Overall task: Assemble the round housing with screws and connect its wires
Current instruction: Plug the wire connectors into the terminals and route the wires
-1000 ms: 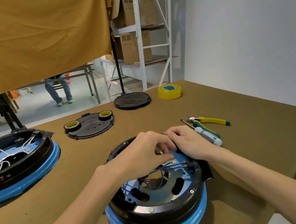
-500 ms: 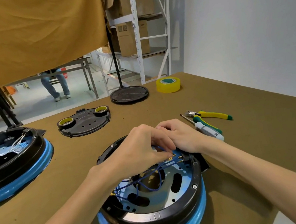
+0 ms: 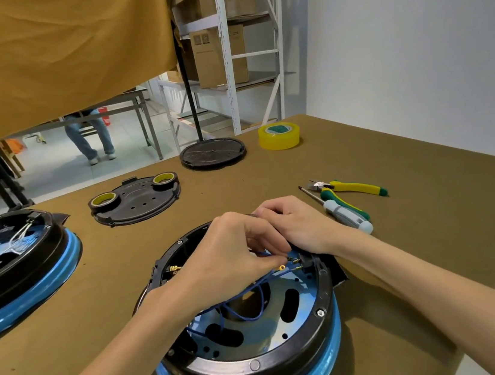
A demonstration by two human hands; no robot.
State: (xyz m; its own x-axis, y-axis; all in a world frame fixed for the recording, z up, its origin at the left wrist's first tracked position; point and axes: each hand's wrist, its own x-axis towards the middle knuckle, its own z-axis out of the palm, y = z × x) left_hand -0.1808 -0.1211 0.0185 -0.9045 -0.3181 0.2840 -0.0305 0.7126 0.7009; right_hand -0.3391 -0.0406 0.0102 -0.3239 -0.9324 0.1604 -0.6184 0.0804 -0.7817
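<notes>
Left hand (image 3: pixel 233 258) hides far part of housing (image 3: pixel 263 364); right hand (image 3: pixel 302 227) fingertips hidden behind it. Second housing (image 3: pixel 15 274) cut off at left edge.

We are looking across a table (image 3: pixel 434 225) covered in an olive-brown cloth. Behind it, a mustard curtain (image 3: pixel 49 56) is hanging from above and hiding the upper left of the room. Right of the curtain, a white metal shelf rack (image 3: pixel 228 64) is holding cardboard boxes (image 3: pixel 218 56). A plain white wall (image 3: pixel 411 55) is running along the right of the rack. Under the curtain's hem, a pale floor (image 3: pixel 58 171) is showing, with a grey metal table (image 3: pixel 141 107) standing on it and a person's legs (image 3: pixel 88 139) in jeans beside it.
</notes>
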